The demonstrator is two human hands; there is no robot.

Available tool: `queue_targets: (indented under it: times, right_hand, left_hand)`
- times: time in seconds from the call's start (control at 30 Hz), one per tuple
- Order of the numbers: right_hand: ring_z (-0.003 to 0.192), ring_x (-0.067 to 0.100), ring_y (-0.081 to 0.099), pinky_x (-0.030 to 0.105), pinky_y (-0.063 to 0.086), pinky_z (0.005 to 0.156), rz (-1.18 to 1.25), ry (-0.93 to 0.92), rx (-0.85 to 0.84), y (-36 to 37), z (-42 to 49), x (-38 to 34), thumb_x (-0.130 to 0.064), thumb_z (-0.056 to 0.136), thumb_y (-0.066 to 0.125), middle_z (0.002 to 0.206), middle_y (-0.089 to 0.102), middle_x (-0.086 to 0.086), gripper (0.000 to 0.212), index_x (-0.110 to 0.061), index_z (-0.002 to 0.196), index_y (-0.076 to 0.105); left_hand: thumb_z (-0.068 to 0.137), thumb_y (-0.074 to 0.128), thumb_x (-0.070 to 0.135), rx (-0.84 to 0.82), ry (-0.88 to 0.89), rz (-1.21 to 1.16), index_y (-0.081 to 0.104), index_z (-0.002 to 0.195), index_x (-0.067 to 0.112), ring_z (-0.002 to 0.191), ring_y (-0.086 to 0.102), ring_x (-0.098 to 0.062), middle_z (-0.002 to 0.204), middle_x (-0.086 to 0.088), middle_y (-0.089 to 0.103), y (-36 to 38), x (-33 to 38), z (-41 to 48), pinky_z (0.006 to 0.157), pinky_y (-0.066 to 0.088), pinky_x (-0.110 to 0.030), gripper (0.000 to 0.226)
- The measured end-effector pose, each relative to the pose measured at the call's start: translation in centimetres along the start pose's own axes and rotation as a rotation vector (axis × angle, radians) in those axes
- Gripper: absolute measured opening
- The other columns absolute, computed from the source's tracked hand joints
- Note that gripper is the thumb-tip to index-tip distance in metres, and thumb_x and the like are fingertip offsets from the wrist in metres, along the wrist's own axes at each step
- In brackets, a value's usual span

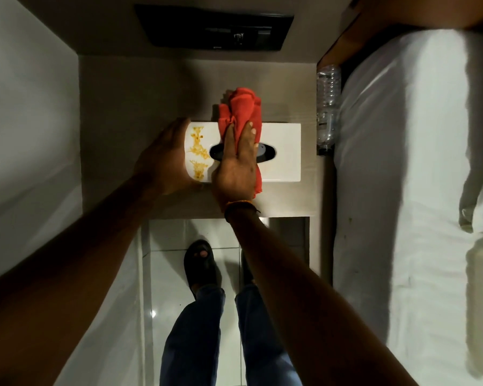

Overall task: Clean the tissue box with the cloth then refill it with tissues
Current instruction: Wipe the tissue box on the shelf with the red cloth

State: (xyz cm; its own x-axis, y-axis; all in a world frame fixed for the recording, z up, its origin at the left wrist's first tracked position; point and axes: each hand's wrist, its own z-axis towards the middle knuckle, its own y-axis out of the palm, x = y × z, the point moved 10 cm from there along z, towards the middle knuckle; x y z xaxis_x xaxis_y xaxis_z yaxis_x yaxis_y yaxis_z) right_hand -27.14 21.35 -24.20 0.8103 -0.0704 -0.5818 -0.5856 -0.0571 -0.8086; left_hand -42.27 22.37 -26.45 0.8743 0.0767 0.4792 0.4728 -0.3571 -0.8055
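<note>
A white tissue box [286,151] with a dark oval slot and a yellow pattern at its left end lies flat on a grey bedside shelf [140,107]. My right hand [236,168] presses a bunched red cloth [240,111] flat onto the middle of the box top, covering part of the slot. My left hand [165,154] grips the box's left end and holds it steady. No tissues show in the slot or anywhere in view.
A clear plastic bottle [328,107] stands at the shelf's right edge against a bed with white sheets [402,162]. A black panel [215,29] is on the wall behind. A white wall is at left; my legs and sandals stand on tiled floor below.
</note>
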Motion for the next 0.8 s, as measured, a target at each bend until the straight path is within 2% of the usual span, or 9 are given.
queue_targets:
  times: [0.2,0.3,0.4,0.47,0.57,0.63,0.73,0.8]
  right_hand:
    - [0.151,0.050,0.018,0.058,0.035,0.117,-0.029,-0.044,-0.061,1.2,-0.2,-0.7,-0.016,0.096,0.031,0.162,0.016,0.033,0.062,-0.002,0.156,0.029]
    - [0.153,0.048,0.012,0.057,0.026,0.122,-0.038,-0.046,-0.101,2.0,-0.2,-0.9,-0.021,0.101,0.050,0.164,0.011,0.031,0.065,-0.004,0.158,0.024]
    - [0.153,0.049,0.012,0.058,0.022,0.123,-0.040,-0.079,-0.116,1.9,-0.2,-1.2,-0.024,0.100,0.053,0.164,0.013,0.032,0.068,-0.003,0.158,0.025]
    - [0.153,0.047,0.015,0.059,0.024,0.122,0.009,-0.104,-0.094,1.0,-0.2,-1.3,-0.025,0.103,0.049,0.164,0.016,0.029,0.063,-0.006,0.158,0.026]
    - [0.156,0.038,0.010,0.054,0.012,0.127,0.066,-0.089,-0.022,-2.0,0.3,1.4,-0.033,0.106,0.033,0.168,0.013,0.020,0.059,-0.012,0.160,0.022]
    - [0.156,0.036,0.009,0.053,0.011,0.127,0.037,-0.072,0.007,-4.3,1.0,4.6,-0.032,0.106,0.030,0.168,0.012,0.019,0.058,-0.011,0.160,0.022]
    - [0.156,0.039,0.010,0.055,0.018,0.125,-0.066,-0.123,-0.053,-6.1,2.2,8.1,-0.024,0.107,0.036,0.167,0.013,0.022,0.057,-0.006,0.159,0.023]
    - [0.156,0.039,0.011,0.054,0.017,0.125,-0.126,-0.185,-0.097,-5.9,2.9,8.7,-0.024,0.106,0.036,0.167,0.014,0.021,0.058,-0.005,0.159,0.023]
  left_hand:
    - [0.056,0.093,0.052,-0.019,0.008,-0.008,0.009,0.160,0.017,0.143,0.033,-0.038,0.162,-0.013,0.023,0.2,0.3,0.0,0.111,0.039,-0.057,0.138]
    - [0.055,0.094,0.049,-0.028,-0.010,-0.008,0.007,0.160,0.019,0.144,0.033,-0.038,0.164,-0.011,0.022,0.2,0.3,0.0,0.112,0.038,-0.056,0.139]
    - [0.052,0.095,0.050,-0.030,-0.018,0.018,0.007,0.160,0.021,0.145,0.032,-0.037,0.164,-0.010,0.021,0.3,0.2,0.0,0.112,0.037,-0.055,0.143]
    - [0.052,0.094,0.053,-0.036,-0.013,0.025,0.006,0.160,0.021,0.144,0.031,-0.039,0.164,-0.011,0.020,0.3,0.1,0.0,0.112,0.036,-0.056,0.143]
    - [0.054,0.092,0.056,-0.037,0.015,0.058,0.002,0.160,0.019,0.145,0.030,-0.040,0.165,-0.014,0.019,0.2,0.1,-0.2,0.112,0.037,-0.059,0.144]
    - [0.051,0.093,0.057,-0.052,0.024,0.082,-0.004,0.160,0.019,0.148,0.025,-0.039,0.166,-0.012,0.014,0.0,0.0,-0.4,0.114,0.035,-0.059,0.151]
    - [0.049,0.093,0.059,-0.063,0.062,0.083,-0.012,0.159,0.019,0.154,0.007,-0.032,0.169,-0.007,0.000,-0.5,0.7,-0.4,0.120,0.017,-0.046,0.157]
    - [0.059,0.088,0.057,-0.014,0.129,0.080,-0.011,0.159,0.015,0.155,-0.002,-0.022,0.170,-0.007,-0.005,-1.4,2.4,-0.2,0.122,0.008,-0.037,0.147]
